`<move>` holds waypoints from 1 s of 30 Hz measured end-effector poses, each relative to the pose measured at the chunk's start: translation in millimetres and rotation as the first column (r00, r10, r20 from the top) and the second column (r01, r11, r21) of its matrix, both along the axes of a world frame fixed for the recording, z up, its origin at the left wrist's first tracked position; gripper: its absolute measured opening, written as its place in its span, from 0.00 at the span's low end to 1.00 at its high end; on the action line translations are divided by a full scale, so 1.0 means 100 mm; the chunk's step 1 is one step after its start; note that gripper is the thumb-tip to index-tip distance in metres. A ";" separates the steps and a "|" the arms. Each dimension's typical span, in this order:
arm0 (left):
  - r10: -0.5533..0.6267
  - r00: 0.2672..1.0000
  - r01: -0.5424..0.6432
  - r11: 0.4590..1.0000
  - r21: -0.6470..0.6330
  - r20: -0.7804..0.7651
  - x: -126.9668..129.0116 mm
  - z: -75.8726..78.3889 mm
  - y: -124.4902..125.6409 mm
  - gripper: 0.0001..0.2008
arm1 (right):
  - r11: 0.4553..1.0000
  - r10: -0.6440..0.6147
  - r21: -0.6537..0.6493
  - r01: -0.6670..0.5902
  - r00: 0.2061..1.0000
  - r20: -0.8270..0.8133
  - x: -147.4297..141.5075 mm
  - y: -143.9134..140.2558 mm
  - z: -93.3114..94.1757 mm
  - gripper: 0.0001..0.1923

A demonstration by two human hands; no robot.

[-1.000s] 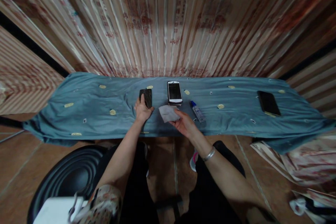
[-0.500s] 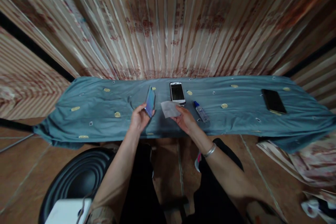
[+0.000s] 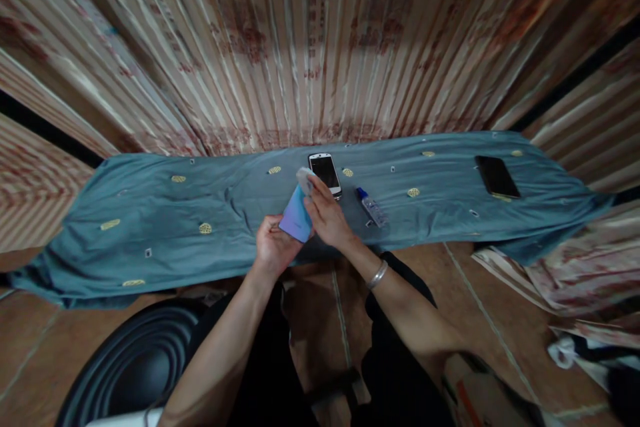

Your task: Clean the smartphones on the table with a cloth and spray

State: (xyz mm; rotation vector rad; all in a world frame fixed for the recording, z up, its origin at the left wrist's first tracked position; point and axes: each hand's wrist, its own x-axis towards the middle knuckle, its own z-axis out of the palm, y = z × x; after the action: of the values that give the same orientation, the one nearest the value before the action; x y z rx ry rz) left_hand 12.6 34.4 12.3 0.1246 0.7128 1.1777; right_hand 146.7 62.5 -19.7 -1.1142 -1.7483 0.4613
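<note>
Holding a blue-backed phone [image 3: 296, 217] up over the near edge of the worktop [image 3: 150, 213], the left hand [image 3: 273, 248] gripped it while the right hand [image 3: 327, 217] pinched a white wipe [image 3: 303, 179] against its top; wiping looked barely begun, the white phone [image 3: 325, 171] and black phone [image 3: 496, 177] lying untouched.

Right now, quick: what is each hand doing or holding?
Left hand: closed on a phone, held tilted above the table edge.
Right hand: closed on a small white wipe, pressed to the phone's top.
</note>
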 end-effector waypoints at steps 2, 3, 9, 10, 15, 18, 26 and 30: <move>0.030 1.000 -0.031 0.999 -0.011 -0.008 0.01 -0.01 0.00 0.14 | 0.998 0.022 0.054 -0.030 0.989 0.144 -0.06 -0.06 -0.04 0.26; 0.051 0.999 -0.051 0.999 -0.012 -0.015 0.01 -0.01 0.01 0.13 | 0.997 0.032 0.068 -0.046 0.981 0.194 -0.10 -0.09 -0.06 0.27; 0.096 0.992 -0.094 0.995 0.025 -0.079 -0.03 -0.01 0.02 0.16 | 0.983 0.077 0.133 -0.123 0.947 0.311 -0.27 -0.30 -0.12 0.27; 0.090 0.992 -0.089 0.996 0.019 -0.088 -0.02 0.00 0.01 0.17 | 0.982 0.084 0.134 -0.133 0.943 0.321 -0.28 -0.32 -0.11 0.27; 0.051 0.996 -0.048 0.998 0.034 -0.076 0.07 -0.01 -0.03 0.18 | 0.991 0.061 0.091 -0.096 0.942 0.331 -0.16 -0.23 -0.06 0.27; 0.031 0.996 -0.026 0.998 0.066 -0.086 0.12 -0.06 -0.06 0.16 | 0.996 0.003 0.085 -0.032 0.949 0.315 -0.04 -0.10 -0.05 0.29; -0.051 0.994 0.056 0.997 0.053 -0.101 0.08 -0.14 -0.09 0.13 | 0.998 -0.067 0.028 0.061 0.952 0.300 0.09 0.08 -0.13 0.32; -0.020 0.998 0.023 0.999 0.048 -0.067 0.03 -0.13 -0.06 0.12 | 0.996 -0.085 0.003 0.088 0.949 0.304 0.11 0.08 -0.18 0.32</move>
State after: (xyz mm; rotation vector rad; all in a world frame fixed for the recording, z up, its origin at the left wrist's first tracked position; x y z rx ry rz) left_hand 15.2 28.5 -0.2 0.2122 0.7396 1.1752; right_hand 158.0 70.4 -37.7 -1.3190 -1.9531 0.2539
